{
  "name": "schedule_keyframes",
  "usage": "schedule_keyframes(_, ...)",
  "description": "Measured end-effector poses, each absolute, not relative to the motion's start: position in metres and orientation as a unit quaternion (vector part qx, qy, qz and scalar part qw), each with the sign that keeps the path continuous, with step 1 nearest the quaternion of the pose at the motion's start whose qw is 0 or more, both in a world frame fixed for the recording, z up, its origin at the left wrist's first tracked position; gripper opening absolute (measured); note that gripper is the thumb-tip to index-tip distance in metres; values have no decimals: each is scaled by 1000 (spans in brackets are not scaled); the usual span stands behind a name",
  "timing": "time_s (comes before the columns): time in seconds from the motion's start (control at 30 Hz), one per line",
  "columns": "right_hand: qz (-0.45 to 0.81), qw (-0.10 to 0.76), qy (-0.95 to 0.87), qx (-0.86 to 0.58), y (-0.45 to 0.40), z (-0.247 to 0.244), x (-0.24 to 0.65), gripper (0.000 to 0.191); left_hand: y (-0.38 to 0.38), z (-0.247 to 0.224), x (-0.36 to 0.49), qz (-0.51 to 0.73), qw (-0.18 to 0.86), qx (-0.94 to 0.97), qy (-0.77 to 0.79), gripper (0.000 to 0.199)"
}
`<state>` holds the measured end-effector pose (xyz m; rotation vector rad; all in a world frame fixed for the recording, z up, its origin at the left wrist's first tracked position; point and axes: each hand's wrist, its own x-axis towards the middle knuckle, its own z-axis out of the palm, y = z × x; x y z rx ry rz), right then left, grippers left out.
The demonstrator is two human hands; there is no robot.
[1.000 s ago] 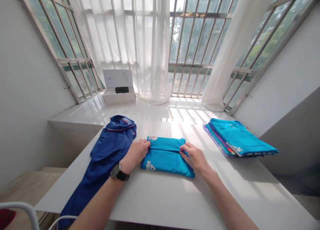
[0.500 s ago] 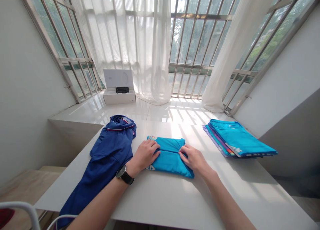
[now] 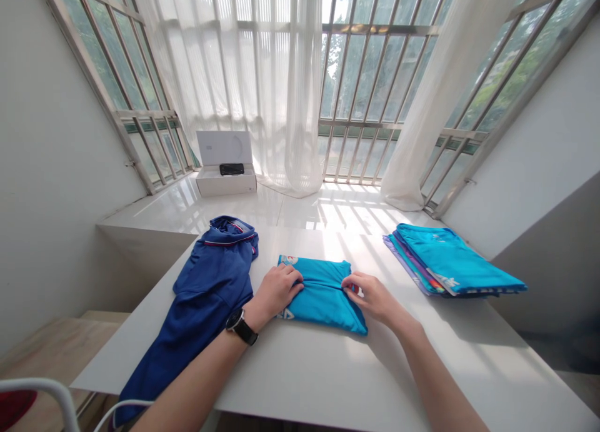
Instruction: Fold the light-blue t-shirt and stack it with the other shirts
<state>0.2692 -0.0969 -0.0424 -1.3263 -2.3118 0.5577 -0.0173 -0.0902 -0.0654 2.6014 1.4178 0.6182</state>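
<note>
A bright blue folded garment (image 3: 323,304) lies flat in the middle of the white table, with a crease running across it. My left hand (image 3: 277,292), a black watch on its wrist, rests on the garment's left end, fingers bent together over the fabric. At the right end, my right hand (image 3: 368,296) pinches the edge at the crease between thumb and fingers; a small red and white patch shows beneath the fingers. A dark blue garment with a striped collar (image 3: 210,282) is spread to the left, partly behind my left forearm.
To the right sits a stack of folded garments (image 3: 454,260), bright blue on top. An open white box (image 3: 226,185) holding a black device stands on the window ledge at the back left. White curtains hang before barred windows. A white tubular frame is at the lower left.
My right hand has lifted the garment's right edge slightly, and the crease there has opened a little. My left hand stays on the left end. The whole view has shifted slightly.
</note>
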Motion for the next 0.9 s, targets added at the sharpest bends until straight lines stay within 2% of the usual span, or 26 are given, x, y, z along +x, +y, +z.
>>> schedule_keyframes(0.2,158,185,-827,-507,-101,-44,261,27,-91,-63,-17,197,61,856,474,12)
schedule_keyframes(0.33,141,200,-840,-485,-104,-48,254,22,-91,-63,-16,196,62,857,473,11)
schedule_keyframes(0.9,182,227,-828,-480,-97,-59,257,27,-91,-59,-23,219,49,860,459,12)
